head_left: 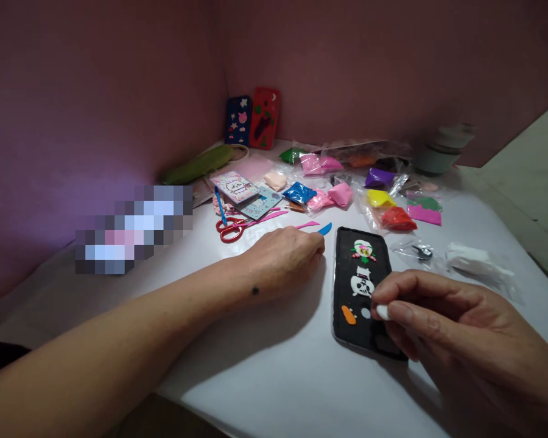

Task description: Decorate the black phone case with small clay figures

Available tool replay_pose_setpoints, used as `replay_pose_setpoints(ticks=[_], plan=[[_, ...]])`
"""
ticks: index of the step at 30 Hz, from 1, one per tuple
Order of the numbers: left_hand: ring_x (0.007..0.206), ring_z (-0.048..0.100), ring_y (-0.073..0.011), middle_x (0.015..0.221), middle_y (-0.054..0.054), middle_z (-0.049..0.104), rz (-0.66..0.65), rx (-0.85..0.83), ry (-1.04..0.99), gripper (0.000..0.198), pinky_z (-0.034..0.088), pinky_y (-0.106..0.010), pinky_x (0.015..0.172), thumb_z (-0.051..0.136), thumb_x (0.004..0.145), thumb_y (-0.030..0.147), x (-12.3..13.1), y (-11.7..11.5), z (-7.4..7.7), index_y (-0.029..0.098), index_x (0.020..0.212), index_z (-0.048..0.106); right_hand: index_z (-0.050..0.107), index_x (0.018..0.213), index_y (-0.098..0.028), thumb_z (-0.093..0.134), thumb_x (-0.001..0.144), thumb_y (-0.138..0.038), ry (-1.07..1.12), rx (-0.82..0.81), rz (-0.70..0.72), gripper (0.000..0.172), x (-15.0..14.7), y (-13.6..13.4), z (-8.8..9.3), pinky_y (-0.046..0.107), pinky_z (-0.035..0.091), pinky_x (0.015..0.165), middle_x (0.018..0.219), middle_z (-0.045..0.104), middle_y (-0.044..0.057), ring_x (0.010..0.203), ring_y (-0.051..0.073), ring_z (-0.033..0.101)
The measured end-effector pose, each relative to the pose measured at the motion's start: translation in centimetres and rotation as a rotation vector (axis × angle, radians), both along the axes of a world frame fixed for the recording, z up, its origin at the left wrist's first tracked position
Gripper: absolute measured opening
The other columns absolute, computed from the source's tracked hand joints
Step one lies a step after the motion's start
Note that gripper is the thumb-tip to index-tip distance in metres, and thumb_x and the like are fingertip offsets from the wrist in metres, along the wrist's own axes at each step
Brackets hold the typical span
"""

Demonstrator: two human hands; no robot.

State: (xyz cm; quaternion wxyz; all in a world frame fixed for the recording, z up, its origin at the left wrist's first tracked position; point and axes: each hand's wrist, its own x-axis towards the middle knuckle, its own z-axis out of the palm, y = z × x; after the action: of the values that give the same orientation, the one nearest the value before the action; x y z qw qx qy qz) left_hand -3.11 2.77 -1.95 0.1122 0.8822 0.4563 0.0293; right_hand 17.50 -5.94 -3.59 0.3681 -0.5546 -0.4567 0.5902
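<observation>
Between thumb and fingertips, my right hand (447,331) pinches a small piece of white clay (383,312) over the right edge of a black phone case (342,274). The case lies flat and bears clay decorations: a white figure with green and pink (363,250), a white-and-black face (361,283), an orange piece (348,315) and a pale round dot (366,313). Left of the case, my left hand (287,255) is closed low on the table. A blue modelling knife (326,229) sticks out past its curled fingers; its handle is hidden by the hand.
Red-handled scissors (231,230), a pink tool (308,225) and cards (235,185) lie behind my left hand. Bags of coloured clay, such as blue (300,192) and red (398,219), spread across the back. Two decorated cases (265,118) lean on the wall.
</observation>
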Motion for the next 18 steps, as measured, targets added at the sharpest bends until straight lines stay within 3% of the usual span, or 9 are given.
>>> replay_pose_setpoints(ticks=[8,12,16,18], plan=[[0.075,0.066,-0.0269,0.084,-0.009,0.072,0.013,-0.004,-0.024,0.030,0.043,-0.032,0.058,0.042,0.085,0.021,0.04,0.14,-0.02,0.021,0.100,0.069,0.072,0.081,-0.024,0.078,0.070,-0.036,0.058,0.010,-0.022,0.017,-0.22,0.14,0.59,0.019,0.043,0.048,0.063,0.063,0.001,0.054,0.011,0.054],[0.073,0.065,-0.0218,0.082,-0.007,0.071,0.019,0.018,-0.086,0.026,0.044,-0.029,0.061,0.046,0.083,0.017,-0.14,0.36,-0.24,0.020,0.095,0.069,0.071,0.086,-0.024,0.079,0.070,-0.031,0.100,0.043,-0.035,0.019,-0.54,0.38,0.59,0.018,0.045,0.048,0.068,0.064,-0.001,0.053,0.009,0.055],[0.059,0.058,-0.0112,0.070,-0.001,0.066,0.040,0.091,-0.469,0.015,0.042,-0.021,0.056,0.053,0.083,0.014,-0.18,0.06,0.08,0.015,0.086,0.068,0.068,0.090,-0.025,0.077,0.074,-0.029,0.146,0.062,-0.009,0.019,-0.38,0.62,0.39,0.018,0.045,0.047,0.067,0.063,-0.002,0.052,0.008,0.055],[0.053,0.053,-0.0071,0.063,0.003,0.061,0.010,0.007,-0.709,0.010,0.040,-0.017,0.052,0.057,0.082,0.016,-0.10,-0.50,0.66,0.015,0.081,0.067,0.068,0.088,-0.023,0.076,0.075,-0.030,0.144,0.068,0.001,0.017,-0.33,0.71,0.49,0.019,0.046,0.048,0.064,0.063,-0.003,0.051,0.009,0.056]])
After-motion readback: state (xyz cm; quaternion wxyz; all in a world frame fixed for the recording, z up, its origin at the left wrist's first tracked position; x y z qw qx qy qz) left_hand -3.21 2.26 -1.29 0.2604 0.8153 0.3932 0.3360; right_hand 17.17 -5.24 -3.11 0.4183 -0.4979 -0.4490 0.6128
